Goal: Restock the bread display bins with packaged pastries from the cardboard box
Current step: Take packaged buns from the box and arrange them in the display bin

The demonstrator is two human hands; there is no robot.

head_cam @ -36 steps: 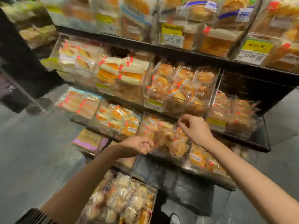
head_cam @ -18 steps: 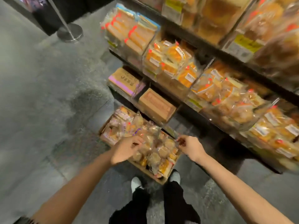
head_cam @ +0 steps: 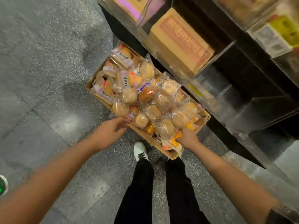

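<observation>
The cardboard box sits on the grey speckled floor, tight against the foot of the dark display shelf, and it is heaped with packaged pastries: round buns in clear wrap toward the near end, flat purple-labelled sandwich packs toward the far end.

The left hand reaches to the near long edge of the box, fingers stretched forward and loosely spread, their tips at a wrapped bun on the rim; it grips nothing. The right hand is at the near corner of the box, pushed in among the packets beside an orange-filled pastry; its fingers are buried under the wrappers, so whether they hold anything cannot be told.

Just past the box, a clear bin on the shelf holds a closed brown carton. Nearer than the box, a white shoe and black trouser legs stand on the floor.
</observation>
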